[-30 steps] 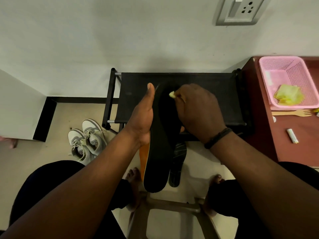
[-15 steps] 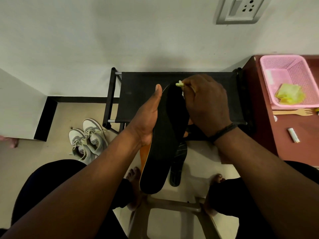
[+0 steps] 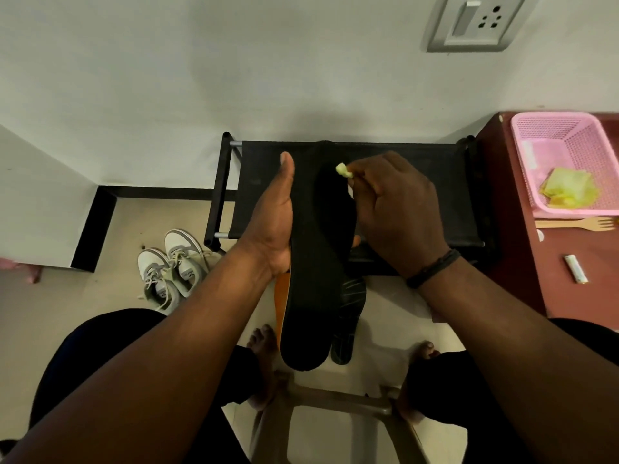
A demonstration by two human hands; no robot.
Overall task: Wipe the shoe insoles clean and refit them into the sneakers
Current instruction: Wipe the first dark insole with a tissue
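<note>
My left hand (image 3: pixel 273 222) grips a long black insole (image 3: pixel 318 289) by its left edge, holding it upright with an orange underside edge showing low on the left. My right hand (image 3: pixel 395 209) is closed on a small yellow-green wipe (image 3: pixel 344 170) pressed near the insole's upper right part. A second black insole (image 3: pixel 350 313) with faint stripes lies behind and below on the floor. A pair of white sneakers (image 3: pixel 174 269) stands on the floor at the left.
A black shoe rack (image 3: pixel 418 162) stands against the wall behind the insole. At right, a red-brown table (image 3: pixel 542 283) carries a pink basket (image 3: pixel 542 128) holding yellow wipes, a wooden fork (image 3: pixel 576 224) and a small white tube (image 3: pixel 576 268). A stool frame (image 3: pixel 335 401) sits between my feet.
My right hand with the wipe slid up to the insole's top and has come down a little again. The insole's tilt shifted slightly in my left hand.
</note>
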